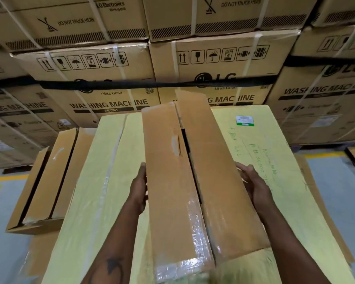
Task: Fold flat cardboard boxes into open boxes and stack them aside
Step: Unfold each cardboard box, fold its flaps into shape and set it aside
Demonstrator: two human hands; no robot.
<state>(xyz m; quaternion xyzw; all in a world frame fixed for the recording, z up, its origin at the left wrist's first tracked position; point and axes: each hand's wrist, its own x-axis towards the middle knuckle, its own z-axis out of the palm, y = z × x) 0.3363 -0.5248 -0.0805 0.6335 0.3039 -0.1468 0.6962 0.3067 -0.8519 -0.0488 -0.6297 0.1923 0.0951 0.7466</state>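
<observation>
- A long brown cardboard box [184, 181], its two top flaps nearly meeting along a dark centre seam, lies lengthwise on a yellow-wrapped carton [275, 160] that serves as the work surface.
- The left hand [139, 189] presses flat against the box's left wall, fingers straight and held together; the right hand [254, 181] cups the right wall, fingers extended with a slight curl at the tips over the edge.
- Old clear tape [193, 253] glints across the near end, and a strip of torn tape marks the left flap midway along.
- The step in hand appears to be squaring the formed box or readying it for a lift; whether its underside is closed cannot be told from this view.
- The next move likely calls for an even squeeze from both sides so the walls do not bow, then a carry to the left.
- A similar box [43, 181] with loosely closed flaps sits on the floor just left of the yellow carton, the probable stacking spot.
- Stacked washing-machine cartons [111, 83], strapped and banded, wall off the far side, leaving little room forward; the yellow carton's left edge lies between the box and the stack.
</observation>
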